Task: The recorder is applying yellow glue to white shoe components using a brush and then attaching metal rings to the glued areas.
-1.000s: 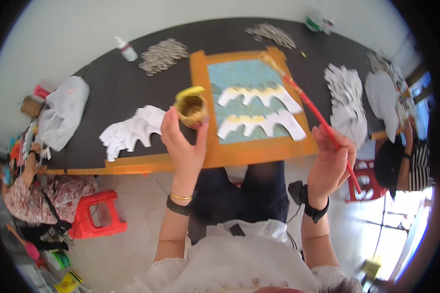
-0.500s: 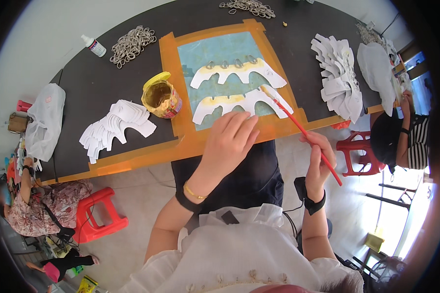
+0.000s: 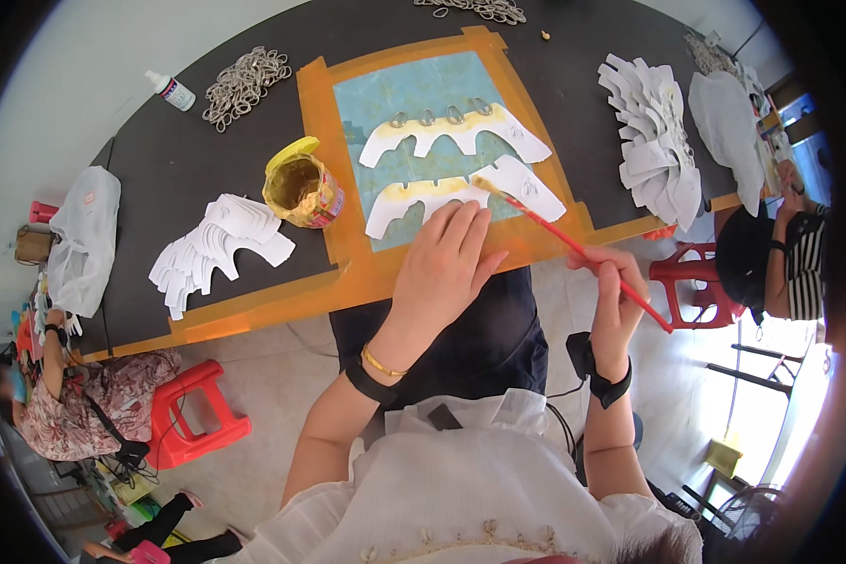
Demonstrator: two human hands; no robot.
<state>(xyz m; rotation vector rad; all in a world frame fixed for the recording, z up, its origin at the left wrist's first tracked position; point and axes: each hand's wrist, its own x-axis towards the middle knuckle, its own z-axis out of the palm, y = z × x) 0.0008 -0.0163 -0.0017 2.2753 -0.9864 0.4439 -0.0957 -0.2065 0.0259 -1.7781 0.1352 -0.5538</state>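
The dark table (image 3: 583, 103) carries a blue sheet (image 3: 414, 89) edged with orange tape (image 3: 315, 103). On it lie the nearer white cutout (image 3: 531, 188) and the farther white cutout (image 3: 498, 129). The left hand (image 3: 446, 263) stretches free fingers to the former's lower edge; the right hand (image 3: 616, 287) grasps a red brush (image 3: 573, 242), bristles at its upper edge. Metal rings (image 3: 455, 114) line the latter.

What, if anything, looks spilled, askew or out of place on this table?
Nothing looks badly wrong. A small tan bit lies alone on the table, apart from the nearby rings; I can't tell what it is. The jar is smeared with yellow, probably ordinary mess.
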